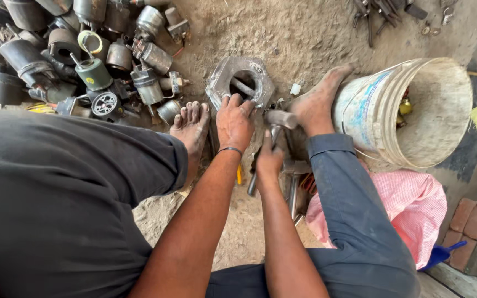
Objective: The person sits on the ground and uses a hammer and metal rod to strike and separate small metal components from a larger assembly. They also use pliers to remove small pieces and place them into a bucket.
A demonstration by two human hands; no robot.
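Currently, striking step: left hand (234, 122) fingers grip the metal block (240, 83) rim at its 6 o'clock; right hand (269, 161) is closed around the hammer (276, 128) handle. Next blow likely requires steady bracing.

metal block (241, 83): dull grey, rough | bucket (404, 110): scuffed white plastic
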